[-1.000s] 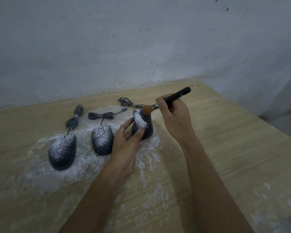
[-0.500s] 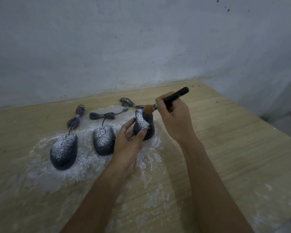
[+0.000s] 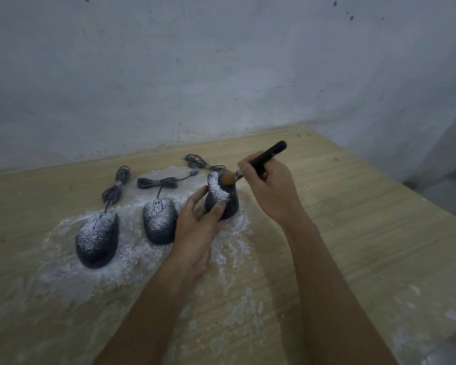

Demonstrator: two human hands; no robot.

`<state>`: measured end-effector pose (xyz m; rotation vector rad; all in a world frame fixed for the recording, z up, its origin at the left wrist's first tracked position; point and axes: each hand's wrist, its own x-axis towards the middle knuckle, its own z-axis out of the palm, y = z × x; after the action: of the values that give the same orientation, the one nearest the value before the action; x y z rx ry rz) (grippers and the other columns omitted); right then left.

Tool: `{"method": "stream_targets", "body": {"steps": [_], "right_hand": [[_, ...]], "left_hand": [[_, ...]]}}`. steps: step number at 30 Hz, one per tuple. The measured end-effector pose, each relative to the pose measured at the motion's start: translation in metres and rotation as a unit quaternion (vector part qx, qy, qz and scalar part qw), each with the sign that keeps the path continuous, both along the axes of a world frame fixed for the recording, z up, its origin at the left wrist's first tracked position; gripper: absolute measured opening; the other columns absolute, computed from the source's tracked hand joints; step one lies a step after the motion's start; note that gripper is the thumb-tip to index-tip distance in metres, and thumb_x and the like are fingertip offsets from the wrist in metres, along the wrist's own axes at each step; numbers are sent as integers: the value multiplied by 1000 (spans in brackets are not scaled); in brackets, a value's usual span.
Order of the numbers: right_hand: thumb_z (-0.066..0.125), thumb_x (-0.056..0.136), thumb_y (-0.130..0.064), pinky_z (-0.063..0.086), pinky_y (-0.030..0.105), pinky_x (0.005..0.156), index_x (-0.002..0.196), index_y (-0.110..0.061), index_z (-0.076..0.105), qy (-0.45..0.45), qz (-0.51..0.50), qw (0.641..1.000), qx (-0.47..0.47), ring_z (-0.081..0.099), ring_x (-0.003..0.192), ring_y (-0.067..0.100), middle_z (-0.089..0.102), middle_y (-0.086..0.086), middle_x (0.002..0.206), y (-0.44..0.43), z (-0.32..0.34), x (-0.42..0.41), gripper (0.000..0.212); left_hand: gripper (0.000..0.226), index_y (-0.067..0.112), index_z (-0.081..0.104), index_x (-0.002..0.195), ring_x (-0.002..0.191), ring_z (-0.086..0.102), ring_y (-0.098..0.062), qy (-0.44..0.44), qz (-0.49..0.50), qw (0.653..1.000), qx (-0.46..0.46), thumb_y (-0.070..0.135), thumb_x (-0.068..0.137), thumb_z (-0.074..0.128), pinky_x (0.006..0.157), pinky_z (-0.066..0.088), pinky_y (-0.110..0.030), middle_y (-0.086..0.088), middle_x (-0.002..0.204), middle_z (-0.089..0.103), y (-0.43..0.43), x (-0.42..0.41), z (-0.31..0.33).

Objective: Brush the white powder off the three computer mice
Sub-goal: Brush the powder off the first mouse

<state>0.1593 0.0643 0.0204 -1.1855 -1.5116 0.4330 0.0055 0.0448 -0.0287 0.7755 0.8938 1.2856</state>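
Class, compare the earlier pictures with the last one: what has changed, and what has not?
The right hand has swept the brush slightly down onto the tilted mouse, clearing some powder near its top. The left hand still holds that mouse; the middle mouse and left mouse lie unmoved, still powdered.

Powdered left mouse (image 3: 96, 239), middle mouse (image 3: 159, 221) flat; right mouse (image 3: 223, 198) tilted up against brush (image 3: 271, 154).

Just a plain wooden table (image 3: 366, 233), light wood with the grain running left to right, pushed right up against a grubby grey-white wall (image 3: 221, 75). The wall's scuffed and stained, with a few dark specks (image 3: 349, 15) up at the top right. Off the table's right edge there's a bit of grey floor (image 3: 445, 196).
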Motion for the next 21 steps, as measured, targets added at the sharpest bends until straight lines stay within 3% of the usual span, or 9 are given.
{"method": "stream_targets", "body": {"steps": [4,9,12,15,18,21], "right_hand": [[60,97,-20,35,12,49,81,-28,63,64,-20,998,0,47,52,0,58,-22,60,0,-1,3,19],[62,97,-22,41,23,55,82,-29,67,34,7,998,-46,50,58,8,59,-14,63,-3,-11,6,17],[62,97,-19,42,20,55,80,-26,66,110,-34,993,-40,50,57,3,58,-18,59,-4,-9,10,18],[63,99,-18,42,22,56,85,-19,70,92,-5,994,-63,52,59,8,60,-13,62,-6,-12,10,16],[62,96,-14,37,22,51,81,-15,72,82,18,992,-92,46,56,12,54,-10,57,-7,-16,13,17],[63,98,-20,43,18,56,85,-22,71,147,-41,986,-73,54,58,5,61,-15,59,-4,-17,15,16]], "left_hand": [[47,16,55,137,107,73,-22,-17,1,1000,-3,2,93,65,86,61,-36,-11,119,74,0,-1,0],[47,13,54,139,108,72,-25,-22,9,1000,-16,3,94,64,92,59,-41,-12,122,72,0,0,0],[45,13,55,137,106,73,-23,-36,8,999,-23,3,94,64,82,62,-31,-10,121,73,0,-1,2],[36,16,59,128,104,74,-22,-49,9,998,-36,3,95,63,73,60,-24,-12,123,71,0,-1,3],[25,22,63,112,101,75,-20,-51,2,998,-35,3,96,60,70,59,-22,-12,122,71,-1,-1,4],[25,20,63,114,101,74,-18,-61,-4,998,-36,3,97,59,72,59,-22,-12,123,70,1,-2,2]]}}
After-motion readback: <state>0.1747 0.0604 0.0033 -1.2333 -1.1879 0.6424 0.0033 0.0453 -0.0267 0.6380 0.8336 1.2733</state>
